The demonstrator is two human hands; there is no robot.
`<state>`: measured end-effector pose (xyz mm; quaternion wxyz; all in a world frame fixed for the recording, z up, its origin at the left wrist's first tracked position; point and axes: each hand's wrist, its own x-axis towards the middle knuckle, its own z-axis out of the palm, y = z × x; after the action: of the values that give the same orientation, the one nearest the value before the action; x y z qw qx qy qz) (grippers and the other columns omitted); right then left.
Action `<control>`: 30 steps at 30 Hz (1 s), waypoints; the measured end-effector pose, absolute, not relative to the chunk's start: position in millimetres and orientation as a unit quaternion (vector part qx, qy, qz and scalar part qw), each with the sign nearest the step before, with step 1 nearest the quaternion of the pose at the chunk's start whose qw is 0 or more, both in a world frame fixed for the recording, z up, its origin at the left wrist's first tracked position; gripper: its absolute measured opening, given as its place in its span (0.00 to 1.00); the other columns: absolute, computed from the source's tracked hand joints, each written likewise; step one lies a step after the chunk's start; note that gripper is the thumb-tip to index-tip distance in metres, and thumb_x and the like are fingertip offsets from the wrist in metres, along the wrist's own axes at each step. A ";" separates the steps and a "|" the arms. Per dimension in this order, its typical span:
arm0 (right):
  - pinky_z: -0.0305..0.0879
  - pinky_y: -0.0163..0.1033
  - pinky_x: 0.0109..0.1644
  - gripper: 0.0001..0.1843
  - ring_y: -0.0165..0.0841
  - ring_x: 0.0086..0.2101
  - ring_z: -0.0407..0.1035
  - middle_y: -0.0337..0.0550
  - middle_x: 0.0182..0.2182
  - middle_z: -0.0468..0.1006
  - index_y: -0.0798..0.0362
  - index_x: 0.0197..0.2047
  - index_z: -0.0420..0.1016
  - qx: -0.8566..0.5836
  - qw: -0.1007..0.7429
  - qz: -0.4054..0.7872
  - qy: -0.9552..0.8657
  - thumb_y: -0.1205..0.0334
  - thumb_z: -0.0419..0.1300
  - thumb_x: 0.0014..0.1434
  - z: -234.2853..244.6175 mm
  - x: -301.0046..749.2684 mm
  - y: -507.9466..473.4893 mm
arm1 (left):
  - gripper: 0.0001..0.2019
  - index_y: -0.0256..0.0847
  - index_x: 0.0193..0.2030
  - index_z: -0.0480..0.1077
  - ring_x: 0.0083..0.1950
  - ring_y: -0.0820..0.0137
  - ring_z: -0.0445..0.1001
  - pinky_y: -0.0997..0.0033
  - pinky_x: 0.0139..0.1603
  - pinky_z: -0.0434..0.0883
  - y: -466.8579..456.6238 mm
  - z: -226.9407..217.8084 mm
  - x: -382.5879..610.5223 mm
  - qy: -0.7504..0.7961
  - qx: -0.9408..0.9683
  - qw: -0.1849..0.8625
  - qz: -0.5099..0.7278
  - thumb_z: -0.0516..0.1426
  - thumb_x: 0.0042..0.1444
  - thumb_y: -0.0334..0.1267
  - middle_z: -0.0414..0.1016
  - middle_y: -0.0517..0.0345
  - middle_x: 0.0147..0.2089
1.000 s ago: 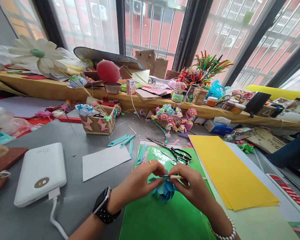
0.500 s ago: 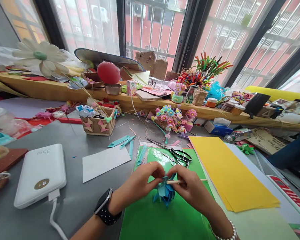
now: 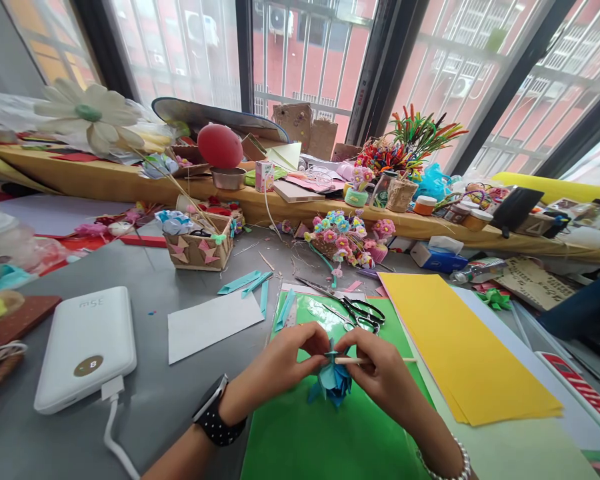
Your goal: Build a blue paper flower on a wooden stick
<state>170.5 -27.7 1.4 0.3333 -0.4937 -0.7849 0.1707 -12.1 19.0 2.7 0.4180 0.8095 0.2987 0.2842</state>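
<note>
A blue folded-paper flower is held between both hands over a green sheet. My left hand pinches its upper edge from the left, thumb and fingertips closed. On the other side my right hand pinches the paper and also keeps a thin pale wooden stick across its fingers. The fingertips hide part of the top petals. Just beyond the hands lie black-handled scissors. Light-blue folded strips rest near the sheet's upper left corner.
A white card and a white power bank with a cable lie to the left. Yellow paper sheets are at the right. Behind stand a cardboard box and a bunch of small craft flowers, before a cluttered ledge.
The view has shifted very slightly. Both hands keep their pinch on the blue paper flower, and the flower has turned or tilted a little.
</note>
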 end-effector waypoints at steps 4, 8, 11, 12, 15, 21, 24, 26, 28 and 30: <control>0.52 0.30 0.21 0.06 0.24 0.18 0.55 0.36 0.25 0.70 0.53 0.34 0.68 -0.487 0.311 0.191 -0.793 0.71 0.53 0.54 4.1 172.2 -28.1 | 0.04 0.38 0.31 0.65 0.33 0.74 0.70 0.75 0.35 0.69 17.9 4.5 -11.8 0.295 0.811 0.421 0.278 0.54 0.51 0.26 0.71 0.61 0.31; 0.54 0.30 0.22 0.06 0.24 0.19 0.57 0.36 0.25 0.70 0.52 0.34 0.68 -0.488 0.318 0.176 -0.794 0.71 0.54 0.54 2.9 172.4 -28.7 | 0.05 0.38 0.31 0.66 0.32 0.74 0.70 0.75 0.34 0.68 17.0 6.7 -10.4 0.316 0.812 0.408 0.274 0.54 0.49 0.25 0.72 0.62 0.29; 0.55 0.30 0.22 0.06 0.25 0.20 0.59 0.37 0.26 0.71 0.52 0.34 0.68 -0.484 0.326 0.174 -0.793 0.71 0.53 0.55 2.2 172.3 -28.6 | 0.05 0.38 0.30 0.66 0.31 0.74 0.71 0.76 0.33 0.68 17.1 7.8 -9.9 0.318 0.808 0.416 0.272 0.54 0.49 0.25 0.72 0.62 0.29; 0.55 0.30 0.22 0.06 0.25 0.21 0.60 0.38 0.26 0.71 0.52 0.34 0.68 -0.482 0.329 0.174 -0.793 0.71 0.53 0.55 2.2 172.2 -28.4 | 0.04 0.38 0.30 0.66 0.31 0.74 0.71 0.76 0.33 0.69 17.3 7.9 -9.9 0.317 0.806 0.420 0.271 0.54 0.50 0.26 0.72 0.62 0.29; 0.55 0.30 0.23 0.07 0.26 0.22 0.61 0.38 0.26 0.71 0.52 0.34 0.68 -0.484 0.336 0.166 -0.791 0.72 0.52 0.54 2.3 171.5 -28.1 | 0.04 0.38 0.30 0.67 0.31 0.74 0.71 0.76 0.33 0.68 17.6 7.2 -10.3 0.319 0.806 0.416 0.274 0.54 0.50 0.26 0.72 0.62 0.29; 0.53 0.30 0.22 0.07 0.26 0.21 0.60 0.38 0.26 0.71 0.52 0.33 0.69 -0.492 0.336 0.176 -0.783 0.72 0.52 0.53 1.5 170.4 -28.2 | 0.05 0.38 0.31 0.67 0.31 0.74 0.71 0.76 0.32 0.68 16.6 2.9 -8.7 0.308 0.814 0.393 0.297 0.53 0.50 0.25 0.72 0.62 0.29; 0.53 0.30 0.22 0.08 0.27 0.22 0.60 0.38 0.26 0.70 0.52 0.33 0.69 -0.495 0.341 0.174 -0.780 0.73 0.52 0.53 2.0 170.6 -28.4 | 0.04 0.37 0.32 0.66 0.32 0.74 0.71 0.76 0.34 0.68 16.2 1.5 -8.2 0.311 0.813 0.388 0.304 0.53 0.50 0.26 0.71 0.61 0.30; 0.53 0.30 0.22 0.08 0.27 0.22 0.60 0.38 0.26 0.70 0.53 0.33 0.69 -0.496 0.346 0.169 -0.779 0.73 0.52 0.53 2.8 170.4 -28.4 | 0.05 0.37 0.32 0.66 0.33 0.73 0.71 0.75 0.35 0.69 16.6 0.9 -8.4 0.308 0.809 0.399 0.302 0.53 0.50 0.26 0.71 0.61 0.31; 0.53 0.31 0.22 0.07 0.27 0.22 0.60 0.38 0.26 0.70 0.53 0.32 0.69 -0.494 0.350 0.164 -0.779 0.72 0.52 0.53 3.2 169.8 -28.5 | 0.06 0.38 0.33 0.66 0.34 0.73 0.71 0.75 0.36 0.69 17.1 0.4 -8.6 0.305 0.806 0.410 0.298 0.52 0.50 0.25 0.72 0.61 0.31; 0.53 0.31 0.22 0.07 0.27 0.22 0.60 0.38 0.25 0.70 0.53 0.32 0.69 -0.492 0.354 0.159 -0.779 0.72 0.52 0.53 3.2 169.1 -28.6 | 0.06 0.38 0.33 0.66 0.34 0.73 0.71 0.75 0.36 0.69 17.5 -0.2 -8.3 0.306 0.807 0.410 0.296 0.52 0.50 0.25 0.72 0.61 0.32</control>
<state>169.1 -28.6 3.2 0.3535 -0.4925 -0.7793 0.1586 -8.3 17.5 -0.2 0.4098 0.8068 0.3058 0.2960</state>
